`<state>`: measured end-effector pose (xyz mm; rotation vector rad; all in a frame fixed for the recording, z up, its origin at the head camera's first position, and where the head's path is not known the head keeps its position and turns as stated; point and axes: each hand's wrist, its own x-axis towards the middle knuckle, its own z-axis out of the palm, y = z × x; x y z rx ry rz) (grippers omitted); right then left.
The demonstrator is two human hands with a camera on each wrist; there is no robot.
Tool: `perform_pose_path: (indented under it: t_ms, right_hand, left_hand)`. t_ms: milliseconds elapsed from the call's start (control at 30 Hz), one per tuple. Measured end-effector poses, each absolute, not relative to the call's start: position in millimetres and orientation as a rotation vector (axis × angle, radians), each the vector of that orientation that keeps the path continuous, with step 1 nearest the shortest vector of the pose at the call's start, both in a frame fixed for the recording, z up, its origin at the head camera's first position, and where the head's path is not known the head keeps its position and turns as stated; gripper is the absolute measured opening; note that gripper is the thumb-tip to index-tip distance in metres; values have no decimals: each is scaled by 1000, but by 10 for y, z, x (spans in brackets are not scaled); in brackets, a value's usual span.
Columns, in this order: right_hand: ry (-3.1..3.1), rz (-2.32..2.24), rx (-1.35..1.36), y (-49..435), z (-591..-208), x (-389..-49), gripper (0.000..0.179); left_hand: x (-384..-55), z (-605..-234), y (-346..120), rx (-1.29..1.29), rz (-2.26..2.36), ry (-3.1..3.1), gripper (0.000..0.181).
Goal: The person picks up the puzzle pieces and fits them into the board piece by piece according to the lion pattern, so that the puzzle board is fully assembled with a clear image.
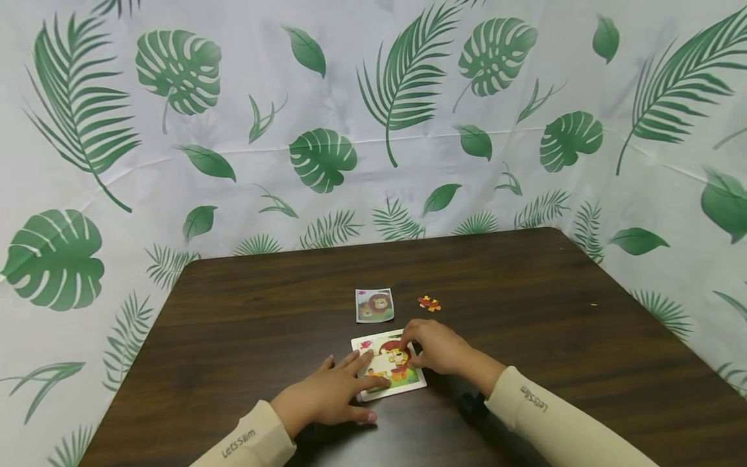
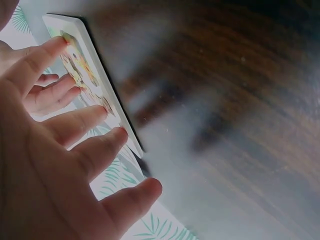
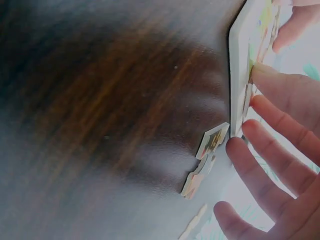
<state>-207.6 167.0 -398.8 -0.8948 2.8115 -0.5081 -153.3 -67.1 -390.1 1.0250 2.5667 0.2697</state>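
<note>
A lion jigsaw puzzle in a white-bordered tray point(image 1: 392, 391) lies on the table, with pale gaps between its pieces. My left hand point(image 1: 327, 392) lies across the tray's left side, fingers spread and fingertips touching the puzzle. At the tray's upper right, my right hand point(image 1: 440, 347) pinches a puzzle piece point(image 3: 247, 95) between thumb and forefinger, over the lion's mane; its other fingers are held apart. Close beside the tray, under the right hand, a loose puzzle piece point(image 3: 212, 140) shows in the right wrist view. The piece's picture is mostly hidden by the fingers.
Beyond the tray lies a lion picture card point(image 1: 375, 306). A red and yellow puzzle piece point(image 1: 429, 303) sits to its right. The dark wooden table point(image 1: 262, 311) meets a leaf-printed white cloth point(image 1: 251, 188) at its back edge.
</note>
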Motion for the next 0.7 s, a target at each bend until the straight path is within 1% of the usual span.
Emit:
perform_pose_path:
  t_ms: [200,367,533,700]
  right_hand:
    - [2842,-487,-987,1742,-4022,-2030,26]
    - [2763,-408,-1095,1866,-3992,-1868,46]
    - [2637,-343,-1021,1949,-3953,-1715,65]
    - [2584,-282,-979,1956,-3987,-1673,70]
  left_hand:
    - [-1570,-3897,-660,1025,281,2573,58]
    - [-1606,-3914,-558,1064,221,2606,68]
    - [-1629,-3925,-449,1097,188,2599,74]
    - [-1627,-3951,-425,1048,167,2580,74]
